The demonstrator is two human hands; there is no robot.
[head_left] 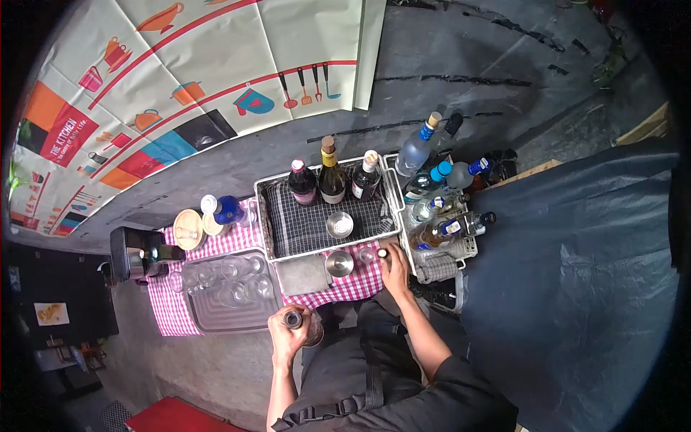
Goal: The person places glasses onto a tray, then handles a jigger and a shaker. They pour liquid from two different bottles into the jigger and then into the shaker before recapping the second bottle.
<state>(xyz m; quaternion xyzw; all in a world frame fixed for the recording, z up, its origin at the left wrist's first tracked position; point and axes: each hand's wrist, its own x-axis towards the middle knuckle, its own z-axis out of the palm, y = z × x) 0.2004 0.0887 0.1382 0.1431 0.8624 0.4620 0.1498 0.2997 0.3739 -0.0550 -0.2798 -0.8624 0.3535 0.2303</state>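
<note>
My left hand (285,337) is wrapped around a bottle (293,320) held close to my body; its dark, round mouth points up at me. My right hand (394,271) is at the right end of the checkered cloth, its fingers closed on a small pale-topped piece (383,253) that looks like a bottle stopper. Just left of that hand stands a small clear glass (366,255), with a steel bowl (339,263) beside it. A grey flat board (303,275) lies further left.
A white-rimmed basket (331,248) holds three bottles and a metal cup (340,225). Several bottles crowd a second basket (468,252) at right. Upturned glasses stand on a grey tray (237,323) at left, near a blue bottle (229,209) and a black appliance (131,253).
</note>
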